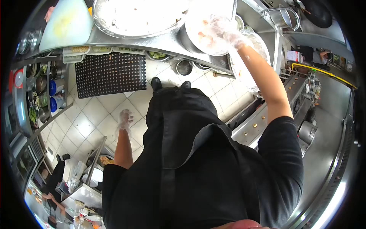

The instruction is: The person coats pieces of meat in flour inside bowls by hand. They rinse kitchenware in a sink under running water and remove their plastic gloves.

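- Tiled floor lay open between mat and shelving.
- The steel counter carried a metal basin, cut off at top.
- The pot sat just beside it, near the counter's front edge.
- My gloved right hand reached over the pot; whether it gripped, I couldn't tell.
- My gloved left hand hung loosely spread.
- Pinkish pieces in the pot blurred into glare.

We see a steel worktop bearing a pale cutting board, a large metal basin and, just beside it, a round metal container. Below, we see a tiled floor carrying a black mat dotted with holes.
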Demonstrator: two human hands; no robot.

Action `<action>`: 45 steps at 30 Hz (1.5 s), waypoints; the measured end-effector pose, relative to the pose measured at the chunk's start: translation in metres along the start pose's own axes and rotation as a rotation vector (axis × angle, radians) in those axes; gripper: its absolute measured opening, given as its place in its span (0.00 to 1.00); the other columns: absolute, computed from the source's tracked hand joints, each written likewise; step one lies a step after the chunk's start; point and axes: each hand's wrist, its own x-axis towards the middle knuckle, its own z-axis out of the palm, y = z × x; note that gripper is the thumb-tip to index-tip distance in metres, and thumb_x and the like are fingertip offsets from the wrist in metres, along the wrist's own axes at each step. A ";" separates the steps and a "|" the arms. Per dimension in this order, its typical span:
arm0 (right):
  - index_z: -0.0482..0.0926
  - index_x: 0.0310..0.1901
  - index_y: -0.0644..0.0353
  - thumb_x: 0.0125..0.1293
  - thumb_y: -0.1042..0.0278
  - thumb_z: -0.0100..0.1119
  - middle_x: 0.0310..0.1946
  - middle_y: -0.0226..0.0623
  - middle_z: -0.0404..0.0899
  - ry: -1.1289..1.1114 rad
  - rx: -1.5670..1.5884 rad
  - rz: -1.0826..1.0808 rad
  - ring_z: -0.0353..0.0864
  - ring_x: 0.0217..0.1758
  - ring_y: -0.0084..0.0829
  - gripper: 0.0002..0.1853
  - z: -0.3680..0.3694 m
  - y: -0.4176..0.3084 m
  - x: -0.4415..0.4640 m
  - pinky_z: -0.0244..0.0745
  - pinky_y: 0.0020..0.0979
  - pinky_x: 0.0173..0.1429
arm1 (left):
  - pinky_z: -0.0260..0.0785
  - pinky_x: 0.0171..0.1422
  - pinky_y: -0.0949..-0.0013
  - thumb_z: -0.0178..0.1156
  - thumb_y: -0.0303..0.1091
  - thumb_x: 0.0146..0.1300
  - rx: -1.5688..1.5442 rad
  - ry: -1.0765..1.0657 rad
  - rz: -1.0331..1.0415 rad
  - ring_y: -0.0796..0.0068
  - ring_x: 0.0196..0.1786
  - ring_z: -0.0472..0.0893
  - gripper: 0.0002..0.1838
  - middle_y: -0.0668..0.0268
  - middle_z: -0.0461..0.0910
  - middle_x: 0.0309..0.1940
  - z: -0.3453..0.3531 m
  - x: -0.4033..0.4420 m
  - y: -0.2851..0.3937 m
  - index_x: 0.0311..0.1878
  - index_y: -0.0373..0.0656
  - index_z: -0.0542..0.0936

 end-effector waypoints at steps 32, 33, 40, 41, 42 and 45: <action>0.76 0.44 0.49 0.55 0.60 0.52 0.43 0.34 0.76 0.155 -0.119 -0.223 0.71 0.52 0.31 0.14 0.007 -0.010 -0.030 0.71 0.35 0.48 | 0.69 0.34 0.62 0.48 0.41 0.60 -0.111 -0.045 0.134 0.64 0.35 0.77 0.18 0.62 0.74 0.44 -0.004 -0.005 0.008 0.53 0.47 0.69; 0.76 0.41 0.52 0.55 0.58 0.51 0.40 0.34 0.76 0.258 -0.135 -0.252 0.72 0.49 0.31 0.13 -0.003 -0.006 -0.026 0.71 0.36 0.47 | 0.69 0.34 0.62 0.48 0.41 0.60 -0.104 -0.039 0.133 0.64 0.35 0.77 0.18 0.62 0.74 0.44 -0.004 -0.008 0.012 0.53 0.47 0.69; 0.76 0.30 0.56 0.51 0.61 0.52 0.30 0.36 0.77 0.006 -0.202 -0.520 0.75 0.38 0.32 0.09 0.001 0.047 -0.022 0.70 0.34 0.42 | 0.67 0.34 0.63 0.50 0.37 0.58 -0.137 -0.003 0.079 0.68 0.34 0.77 0.15 0.65 0.76 0.39 0.011 -0.022 0.019 0.49 0.49 0.71; 0.76 0.29 0.56 0.51 0.61 0.53 0.29 0.36 0.77 -0.033 -0.204 -0.546 0.76 0.37 0.32 0.09 0.003 0.044 -0.023 0.70 0.34 0.42 | 0.67 0.33 0.63 0.51 0.38 0.58 -0.142 -0.007 0.072 0.68 0.33 0.77 0.15 0.65 0.77 0.38 0.012 -0.025 0.020 0.49 0.49 0.71; 0.77 0.29 0.56 0.50 0.61 0.53 0.29 0.36 0.77 -0.067 -0.175 -0.535 0.76 0.37 0.32 0.09 0.008 0.035 -0.026 0.70 0.34 0.42 | 0.67 0.33 0.63 0.51 0.38 0.58 -0.139 -0.004 0.072 0.68 0.33 0.77 0.15 0.65 0.77 0.38 0.015 -0.025 0.016 0.49 0.49 0.71; 0.77 0.29 0.57 0.49 0.61 0.54 0.29 0.37 0.77 0.035 -0.095 -0.338 0.76 0.37 0.32 0.09 0.029 0.005 -0.032 0.70 0.33 0.43 | 0.67 0.32 0.63 0.53 0.38 0.57 -0.123 0.014 0.052 0.69 0.30 0.77 0.15 0.66 0.77 0.37 0.021 -0.031 0.008 0.49 0.49 0.71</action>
